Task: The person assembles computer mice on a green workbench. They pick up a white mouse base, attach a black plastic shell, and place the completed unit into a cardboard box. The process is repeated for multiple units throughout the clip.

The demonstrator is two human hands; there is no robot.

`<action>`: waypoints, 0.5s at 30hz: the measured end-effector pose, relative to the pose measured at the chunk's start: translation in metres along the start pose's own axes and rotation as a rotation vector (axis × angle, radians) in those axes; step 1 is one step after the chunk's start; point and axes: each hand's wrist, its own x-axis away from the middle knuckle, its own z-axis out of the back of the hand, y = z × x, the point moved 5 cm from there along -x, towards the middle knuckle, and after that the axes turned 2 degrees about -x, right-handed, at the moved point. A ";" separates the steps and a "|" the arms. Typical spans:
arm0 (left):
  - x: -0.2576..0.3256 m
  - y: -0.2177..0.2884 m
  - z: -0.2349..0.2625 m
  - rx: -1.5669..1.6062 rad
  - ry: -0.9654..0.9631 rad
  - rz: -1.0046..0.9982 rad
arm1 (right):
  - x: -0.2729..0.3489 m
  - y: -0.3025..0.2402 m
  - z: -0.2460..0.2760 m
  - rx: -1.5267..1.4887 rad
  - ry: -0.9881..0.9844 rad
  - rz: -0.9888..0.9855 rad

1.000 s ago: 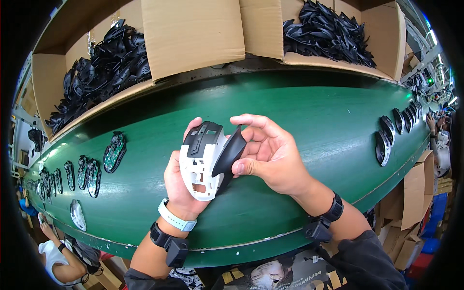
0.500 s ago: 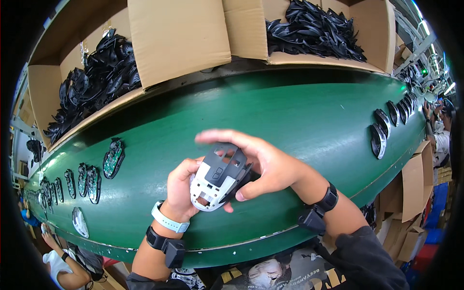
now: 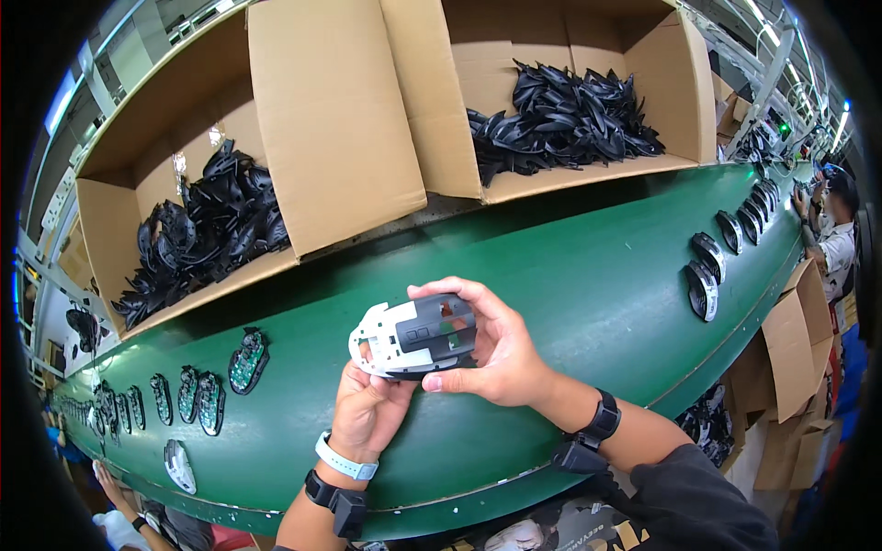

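Both hands hold a white-and-grey mouse shell [image 3: 415, 338] above the green belt [image 3: 588, 275], left hand [image 3: 367, 413] closed under its near edge, right hand [image 3: 496, 354] wrapped over its right end, steadying it level for fitting.

The mouse shell [image 3: 415, 338] is showing as moulded plastic, its white frame matt and its dark grey top panel faintly sheened. The green conveyor belt [image 3: 588, 275] is looking smooth and slightly glossy, catching soft light. The cardboard boxes [image 3: 331, 119] are appearing matt, plain brown and papery, holding shiny black plastic parts [image 3: 570, 106].
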 end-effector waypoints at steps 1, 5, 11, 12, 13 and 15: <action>0.001 0.001 0.000 0.002 0.001 -0.003 | 0.001 -0.001 -0.001 -0.002 0.018 -0.002; 0.003 0.002 0.004 -0.039 0.010 -0.045 | 0.000 -0.011 0.000 0.180 0.000 0.072; 0.013 0.035 -0.017 -0.174 -0.180 0.000 | -0.025 -0.026 -0.006 -0.033 -0.145 -0.089; 0.017 0.048 -0.031 -0.188 -0.319 0.090 | -0.031 -0.031 -0.010 -0.063 -0.216 -0.165; 0.021 0.054 -0.028 -0.179 -0.406 0.208 | -0.038 -0.031 -0.014 0.001 -0.299 -0.159; 0.024 0.053 -0.013 0.020 -0.486 0.372 | -0.057 -0.029 -0.037 0.300 -0.604 -0.079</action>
